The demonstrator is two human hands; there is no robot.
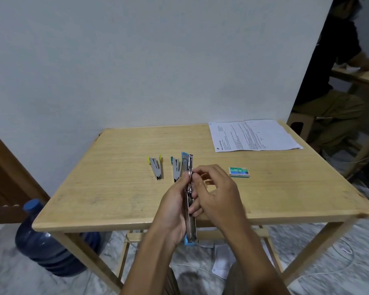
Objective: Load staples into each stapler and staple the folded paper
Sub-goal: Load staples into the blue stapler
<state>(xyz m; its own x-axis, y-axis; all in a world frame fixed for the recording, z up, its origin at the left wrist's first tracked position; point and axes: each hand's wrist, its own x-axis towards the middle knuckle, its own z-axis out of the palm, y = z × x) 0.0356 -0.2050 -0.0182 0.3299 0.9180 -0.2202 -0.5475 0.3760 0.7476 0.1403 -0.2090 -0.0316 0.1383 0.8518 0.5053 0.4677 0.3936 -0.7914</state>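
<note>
Left hand [173, 211] grips opened blue-tipped metal stapler [189, 165], right hand [217, 194] pinches its middle; yellow-tipped stapler [156, 168], green-tipped stapler [176, 169] just left, green staple box [239, 172] right.

Soft, even indoor light, moderately bright, with no hard shadows on the worktop [115, 188]. The wall [136, 60] shows a cool grey-blue cast. Wide-angle bending curves the frame edges. Slight softness throughout; the right edge of the frame is darker and blurred.
</note>
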